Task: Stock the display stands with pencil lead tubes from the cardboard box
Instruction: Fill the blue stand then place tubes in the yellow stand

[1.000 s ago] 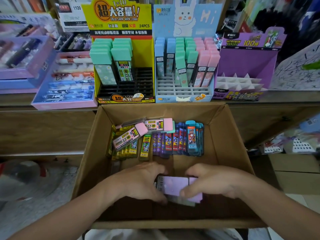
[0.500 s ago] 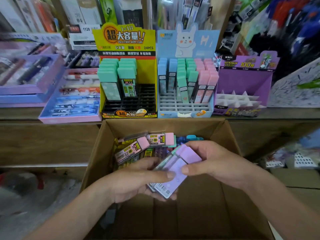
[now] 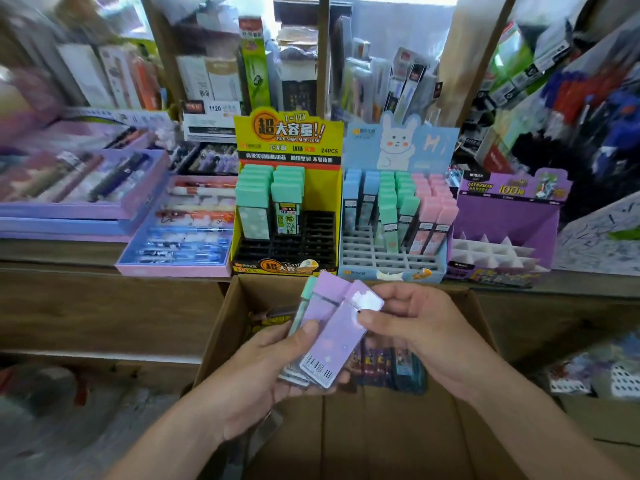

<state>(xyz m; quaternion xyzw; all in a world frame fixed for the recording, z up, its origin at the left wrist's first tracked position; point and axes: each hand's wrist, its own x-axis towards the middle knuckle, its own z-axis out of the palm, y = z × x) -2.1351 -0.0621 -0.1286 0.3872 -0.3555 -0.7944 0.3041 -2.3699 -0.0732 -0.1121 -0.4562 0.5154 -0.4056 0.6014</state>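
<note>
The left hand (image 3: 263,372) grips a small stack of lead tubes (image 3: 320,304); the right hand (image 3: 426,330) pinches the top purple tube (image 3: 339,341) near its cap. Both hang over the cardboard box (image 3: 221,327), below the surface (image 3: 588,282) front edge, where a yellow stand (image 3: 287,140), blue stand (image 3: 398,147) and purple stand (image 3: 505,216) sit.

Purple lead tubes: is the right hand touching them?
Touching. In the head view the right hand pinches the upper end of the purple lead tubes, thumb pressed on the front one.
</note>
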